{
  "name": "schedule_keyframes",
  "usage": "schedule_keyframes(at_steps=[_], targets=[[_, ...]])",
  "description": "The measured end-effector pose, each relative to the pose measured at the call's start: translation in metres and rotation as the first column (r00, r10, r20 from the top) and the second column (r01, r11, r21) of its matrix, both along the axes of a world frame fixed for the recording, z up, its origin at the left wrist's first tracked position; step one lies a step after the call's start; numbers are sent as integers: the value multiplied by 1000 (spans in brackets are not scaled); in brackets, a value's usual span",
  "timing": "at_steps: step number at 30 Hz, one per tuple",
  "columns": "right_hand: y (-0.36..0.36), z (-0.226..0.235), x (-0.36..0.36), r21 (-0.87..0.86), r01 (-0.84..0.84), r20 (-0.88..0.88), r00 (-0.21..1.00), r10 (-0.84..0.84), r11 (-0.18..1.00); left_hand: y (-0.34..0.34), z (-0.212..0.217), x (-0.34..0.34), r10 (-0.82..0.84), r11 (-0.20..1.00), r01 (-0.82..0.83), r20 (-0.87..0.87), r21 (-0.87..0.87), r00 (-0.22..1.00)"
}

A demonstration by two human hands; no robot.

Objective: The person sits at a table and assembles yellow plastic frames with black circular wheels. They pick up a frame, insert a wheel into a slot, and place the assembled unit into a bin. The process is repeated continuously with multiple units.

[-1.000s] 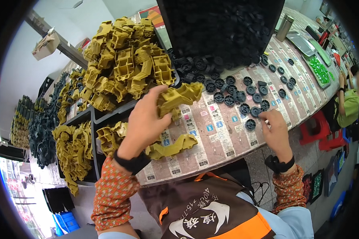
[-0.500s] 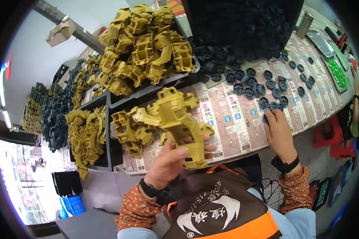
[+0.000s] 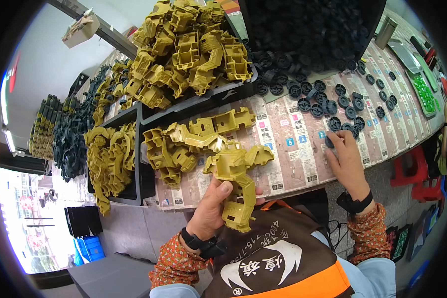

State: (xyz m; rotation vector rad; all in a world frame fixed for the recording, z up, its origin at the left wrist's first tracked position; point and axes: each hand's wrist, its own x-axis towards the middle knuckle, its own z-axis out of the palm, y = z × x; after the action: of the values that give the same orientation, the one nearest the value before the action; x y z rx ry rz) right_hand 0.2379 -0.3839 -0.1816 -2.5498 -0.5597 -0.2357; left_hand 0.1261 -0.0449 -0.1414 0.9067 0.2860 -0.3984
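Observation:
My left hand [image 3: 209, 207] grips a mustard-yellow plastic toy vehicle body [image 3: 239, 191] over the table's front edge, thumb on its near side. A short peg sticks out at its lower end. Over on the right, my right hand [image 3: 348, 161] has its fingertips pinched round a small black toy wheel [image 3: 329, 142], partly hidden by the fingers, at the tabletop. Loose black wheels [image 3: 335, 123] lie just beyond those fingers. Several more yellow bodies [image 3: 171, 158] rest on the table left of the held one.
A large black tray [image 3: 203, 107] heaped with yellow bodies stands at the back left, beside a smaller black bin [image 3: 140, 169] of them. A dark box [image 3: 308, 30] spills wheels at the back. Green pieces [image 3: 422, 94] fill a tray at far right, near a metal flask [image 3: 385, 33].
My left hand has turned and tilted the yellow body, bringing it lower and nearer me. My right hand stays among the wheels, its fingers still at a wheel. The view has shifted slightly.

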Motion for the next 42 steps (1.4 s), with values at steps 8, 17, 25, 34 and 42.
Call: schedule_keyframes(at_steps=[8,17,25,34,42], targets=[[8,4,3,165,65,-178,983,-35,984,-11,0,-6,8,997,-7,-10,78,1000],[89,28,-56,870,148,-466,559,686,470,-49,-10,-17,67,979,-90,130,182,989],[90,27,-61,869,192,-478,557,679,455,-52,-15,-22,70,977,-95,133,193,989],[93,18,-81,834,300,-531,662,528,463,-60,-16,-19,-32,895,-101,290,434,957],[87,15,-94,697,-78,-323,853,409,713,-63,-34,-18,-93,851,-52,247,523,965]])
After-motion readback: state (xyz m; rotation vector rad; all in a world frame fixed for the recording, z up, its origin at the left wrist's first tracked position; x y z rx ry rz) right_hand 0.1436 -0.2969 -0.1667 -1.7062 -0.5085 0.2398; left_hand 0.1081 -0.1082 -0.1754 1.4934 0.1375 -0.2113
